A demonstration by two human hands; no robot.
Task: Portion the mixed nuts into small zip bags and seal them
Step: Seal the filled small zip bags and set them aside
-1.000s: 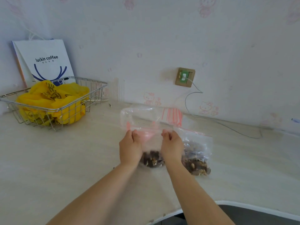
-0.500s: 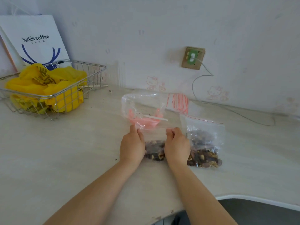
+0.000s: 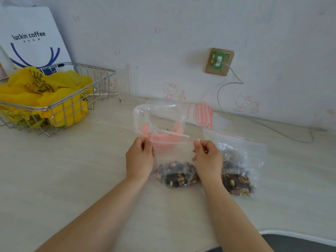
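A small clear zip bag [image 3: 173, 155] with mixed nuts [image 3: 176, 175] in its bottom lies on the pale counter in front of me. My left hand [image 3: 140, 160] pinches its top left corner and my right hand [image 3: 207, 159] pinches its top right corner, with the red zip line stretched between them. A second zip bag of nuts [image 3: 240, 168] lies just to the right. Behind them sits a larger clear plastic bag [image 3: 158, 117] with pink pieces and a white stick inside, and a stack of empty red-striped zip bags [image 3: 200, 114].
A wire basket [image 3: 72, 104] holding a yellow plastic bag [image 3: 43, 91] stands at the left, with a white paper coffee bag [image 3: 32, 37] behind it. A wall socket [image 3: 219, 61] with a cable [image 3: 263, 124] trailing onto the counter is at the right. The counter's curved front edge [image 3: 291, 233] lies lower right.
My hands have slid apart along the bag's top, from near its middle out to the two corners. The camera has tilted and moved closer.
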